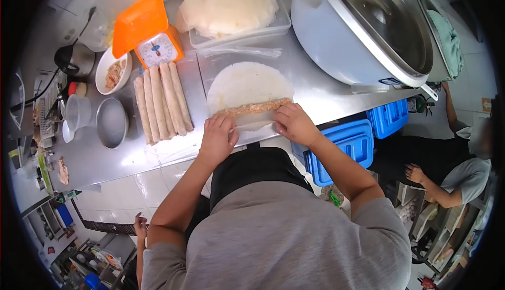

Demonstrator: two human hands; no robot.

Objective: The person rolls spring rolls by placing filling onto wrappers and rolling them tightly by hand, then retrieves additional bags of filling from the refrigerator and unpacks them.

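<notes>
A round, pale spring roll wrapper point(250, 82) lies flat on clear plastic at the front of the counter. Across its near part runs a line of orange-brown minced filling point(255, 107). My left hand point(218, 135) pinches the wrapper's near edge at the left end of the filling. At the right end, my right hand point(295, 123) has its fingers curled onto the same edge. Between the hands the near flap is slightly lifted, its edge partly hidden by my fingers. Several long rolled spring rolls point(162, 103) lie side by side left of my left hand.
An orange kitchen scale point(158, 48), a white bowl of filling point(117, 72) and a round metal tin point(111, 123) stand leftward. Behind is a tray of stacked wrappers point(231, 6); a large lidded pot point(347, 32) stands right. Blue bins point(342, 143) sit below; a person point(442, 169) is at right.
</notes>
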